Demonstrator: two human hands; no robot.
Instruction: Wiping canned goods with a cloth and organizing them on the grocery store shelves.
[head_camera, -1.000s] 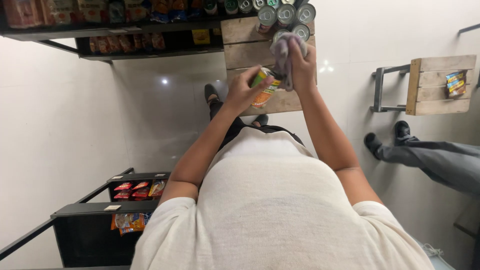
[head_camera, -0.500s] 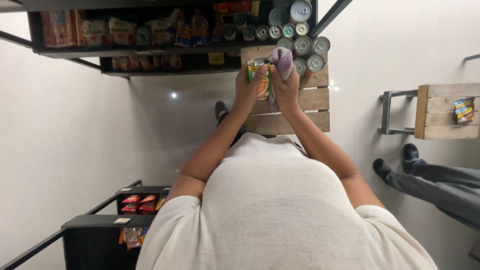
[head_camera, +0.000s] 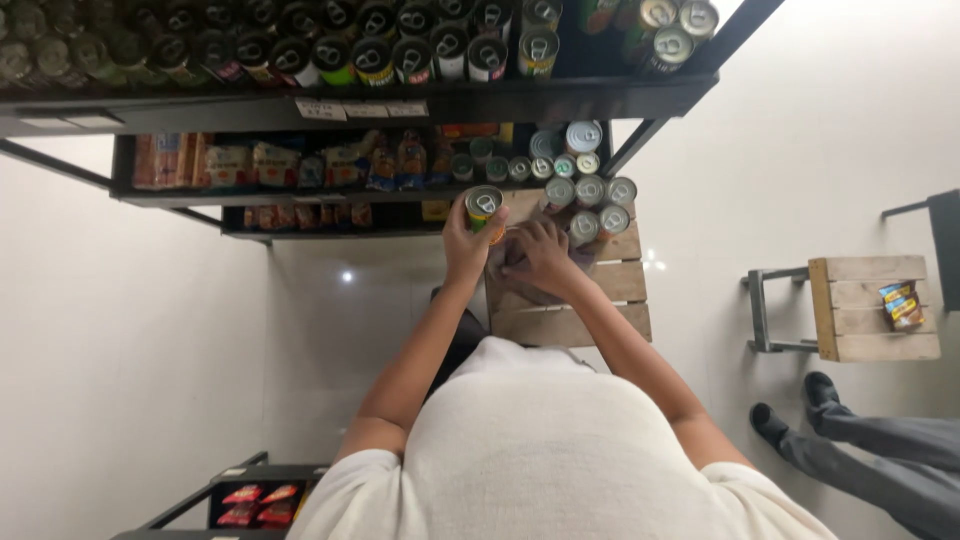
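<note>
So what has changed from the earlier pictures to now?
Both hands came down toward the wooden crate. The left hand still holds the can. The right hand now presses the cloth on the crate. The cans on the crate stayed put.

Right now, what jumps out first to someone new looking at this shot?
The person's left hand holds a can with a pull-tab lid up at centre frame, while the right hand presses a greyish cloth on a wooden crate. Behind them, dark shelves packed with cans fill the top, and another person's legs show at lower right.
</note>
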